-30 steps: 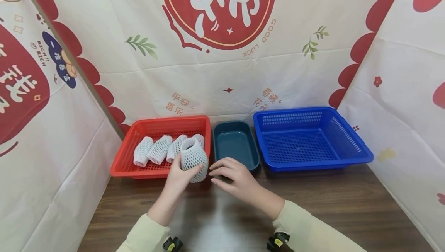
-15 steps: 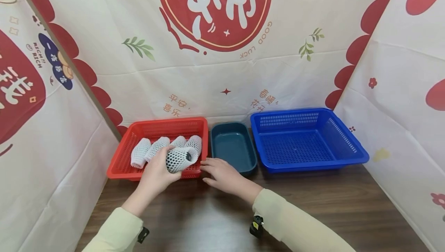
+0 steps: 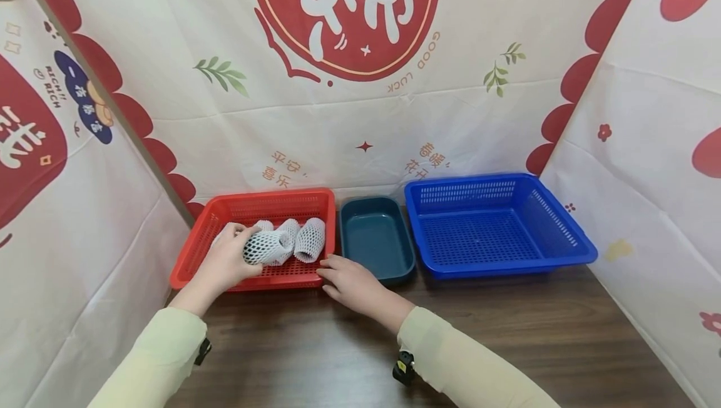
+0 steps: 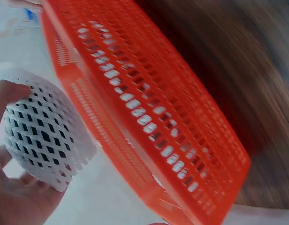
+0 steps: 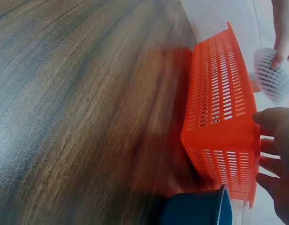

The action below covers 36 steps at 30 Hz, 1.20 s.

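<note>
A white foam-net sleeve (image 3: pixel 263 248) with something dark inside is held in my left hand (image 3: pixel 225 261), over the left half of the red basket (image 3: pixel 290 283). My left fingers and thumb go round its sides in the left wrist view. Other white foam-net sleeves lie in the basket, one plain at the right (image 3: pixel 310 240); my left hand partly covers those at the left. My right hand (image 3: pixel 355 286) is at the basket's near right corner. Its fingertips (image 5: pixel 265 179) touch the rim, with little bend in the fingers.
Right of the red basket stands a dark teal tray (image 3: pixel 377 242). A larger blue basket (image 3: pixel 484 264) is further right. All three stand on the dark wood table (image 3: pixel 467 339), against a printed cloth backdrop (image 3: pixel 315 120) with cloth at both sides.
My left hand has carried the foam-net sleeve leftward over the red basket and tipped it from upright to lying. My right hand has moved left to the basket's corner.
</note>
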Motion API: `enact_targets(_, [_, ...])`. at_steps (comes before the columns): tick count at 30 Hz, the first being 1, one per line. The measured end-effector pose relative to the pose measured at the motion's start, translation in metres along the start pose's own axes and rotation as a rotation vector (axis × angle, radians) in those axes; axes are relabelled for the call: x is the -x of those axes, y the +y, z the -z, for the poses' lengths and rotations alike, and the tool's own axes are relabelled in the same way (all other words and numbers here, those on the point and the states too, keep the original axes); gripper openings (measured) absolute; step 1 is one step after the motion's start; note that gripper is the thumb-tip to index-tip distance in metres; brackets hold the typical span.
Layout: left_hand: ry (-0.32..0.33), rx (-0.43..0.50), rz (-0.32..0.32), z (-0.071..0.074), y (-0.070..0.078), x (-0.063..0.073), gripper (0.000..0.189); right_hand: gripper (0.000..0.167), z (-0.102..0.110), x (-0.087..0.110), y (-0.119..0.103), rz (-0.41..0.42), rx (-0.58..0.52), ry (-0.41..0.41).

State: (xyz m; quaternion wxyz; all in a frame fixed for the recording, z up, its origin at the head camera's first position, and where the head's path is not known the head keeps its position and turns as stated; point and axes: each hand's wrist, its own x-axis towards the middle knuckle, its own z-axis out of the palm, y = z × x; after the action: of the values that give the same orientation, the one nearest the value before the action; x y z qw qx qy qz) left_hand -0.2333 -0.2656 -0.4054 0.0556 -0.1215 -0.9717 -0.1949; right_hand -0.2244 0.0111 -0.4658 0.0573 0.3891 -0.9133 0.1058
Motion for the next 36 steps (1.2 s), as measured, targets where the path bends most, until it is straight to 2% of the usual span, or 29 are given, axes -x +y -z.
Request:
enact_targets(7, [-0.150,-0.025,-0.014,-0.007,-0.021,-0.012,0.085,0.036,-0.001,-0.001,-0.001,-0.013,0.033,-0.009])
enact_targets(13, [-0.195,-0.028,-0.018,-0.015,-0.034,-0.018,0.076,0.038,-0.001,-0.001,-0.002,-0.019,0.050,-0.007])
enact_targets(20, [-0.249,0.077,0.041,-0.022,-0.046,-0.019,0.067,0.045,-0.004,0.000,-0.003,-0.009,0.036,-0.015])
enact_targets(23, [-0.283,0.089,0.034,-0.025,-0.048,-0.021,0.064,0.045,-0.004,0.001,-0.003,-0.010,0.027,-0.010])
enact_targets(29, [-0.306,-0.005,-0.017,-0.031,-0.046,-0.023,0.055,0.045,-0.005,0.001,-0.003,-0.015,0.020,-0.007])
enact_targets(32, [-0.296,-0.042,-0.004,-0.034,-0.046,-0.023,0.052,0.046,-0.004,0.002,-0.004,-0.023,0.012,-0.009])
enact_targets(36, [-0.286,-0.024,0.030,-0.038,-0.049,-0.025,0.047,0.046,-0.005,0.002,-0.004,-0.031,0.007,-0.006])
